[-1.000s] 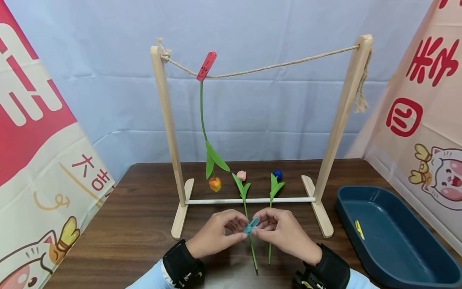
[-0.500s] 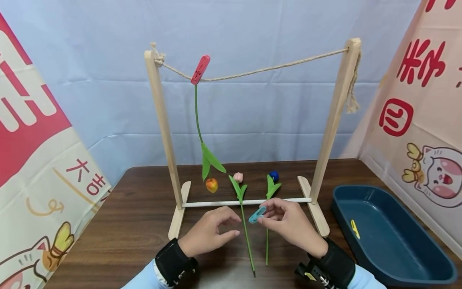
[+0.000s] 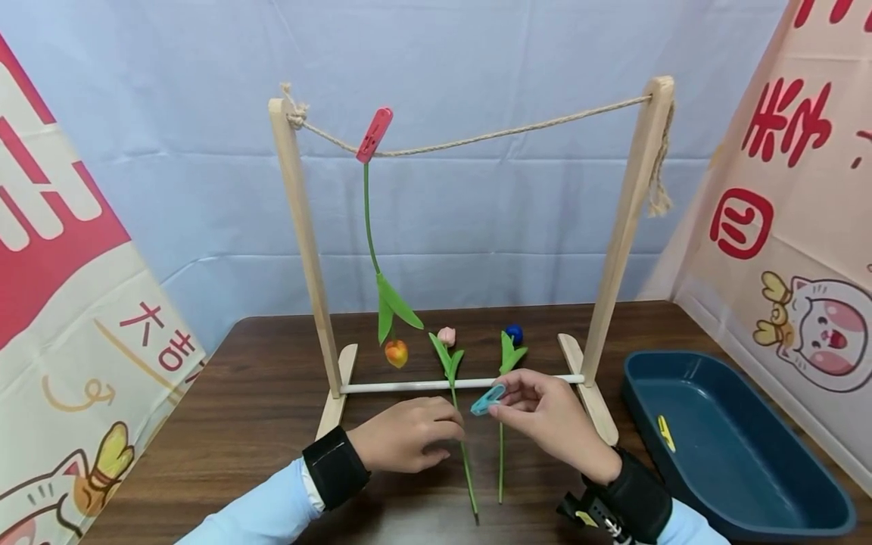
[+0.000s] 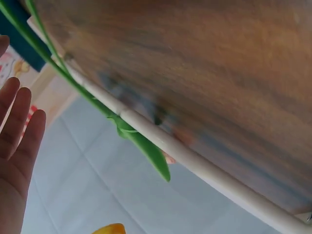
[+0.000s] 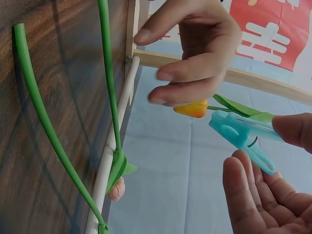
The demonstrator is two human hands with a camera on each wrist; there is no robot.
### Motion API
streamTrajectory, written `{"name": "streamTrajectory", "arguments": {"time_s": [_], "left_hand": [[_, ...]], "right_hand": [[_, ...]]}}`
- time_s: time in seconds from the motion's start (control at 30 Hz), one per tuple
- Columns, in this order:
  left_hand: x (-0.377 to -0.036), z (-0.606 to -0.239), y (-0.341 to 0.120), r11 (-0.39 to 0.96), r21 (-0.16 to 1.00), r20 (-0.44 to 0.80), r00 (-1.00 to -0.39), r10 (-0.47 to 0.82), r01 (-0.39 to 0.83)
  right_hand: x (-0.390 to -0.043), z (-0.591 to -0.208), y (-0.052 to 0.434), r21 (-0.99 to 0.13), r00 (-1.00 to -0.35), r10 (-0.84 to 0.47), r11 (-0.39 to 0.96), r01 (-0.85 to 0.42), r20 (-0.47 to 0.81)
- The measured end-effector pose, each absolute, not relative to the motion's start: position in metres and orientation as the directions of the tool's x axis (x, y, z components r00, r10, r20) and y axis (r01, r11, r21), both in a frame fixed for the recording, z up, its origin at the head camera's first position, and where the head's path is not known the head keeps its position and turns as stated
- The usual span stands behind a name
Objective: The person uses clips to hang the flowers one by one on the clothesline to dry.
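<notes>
My right hand (image 3: 545, 416) pinches a teal clothespin (image 3: 487, 400) between thumb and fingers, above the table. In the right wrist view the clothespin (image 5: 234, 129) points toward my left hand (image 5: 209, 53), whose bent fingers hold nothing. Seen from the head, the left hand (image 3: 409, 435) is palm down beside the stem of a pink artificial tulip (image 3: 446, 336). That tulip lies across the frame's white bottom bar, as does a blue one (image 3: 514, 334) to its right. An orange-yellow tulip (image 3: 397, 353) hangs head down from a red clothespin (image 3: 375, 135) on the rope.
A wooden frame with two posts (image 3: 303, 242) carries the sagging rope (image 3: 518, 132). At the right stands a dark blue tray (image 3: 749, 454) with a yellow clothespin (image 3: 666, 433) in it. Printed cloths hang on both sides, a pale blue one behind.
The left hand has left the teal clothespin and turned palm down beside the pink tulip's stem. The right hand has drawn slightly right and up, still pinching the clothespin.
</notes>
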State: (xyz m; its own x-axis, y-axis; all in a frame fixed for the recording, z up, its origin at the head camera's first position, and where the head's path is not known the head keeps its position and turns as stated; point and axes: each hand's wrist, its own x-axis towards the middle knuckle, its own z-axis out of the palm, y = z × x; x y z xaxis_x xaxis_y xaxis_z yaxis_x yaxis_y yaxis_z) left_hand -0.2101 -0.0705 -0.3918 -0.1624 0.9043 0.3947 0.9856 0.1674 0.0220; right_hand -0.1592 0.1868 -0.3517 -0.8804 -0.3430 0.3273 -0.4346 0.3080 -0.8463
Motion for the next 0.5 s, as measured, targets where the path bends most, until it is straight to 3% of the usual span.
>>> {"name": "streamTrajectory", "arguments": {"time_s": [0.5], "left_hand": [[-0.229,-0.400,-0.052,0.136,-0.102,0.309,-0.098,0.946,0.986]], "right_hand": [[-0.158,-0.350,0.190,-0.849,-0.877,-0.336,0.288,-0.443,0.344]]}}
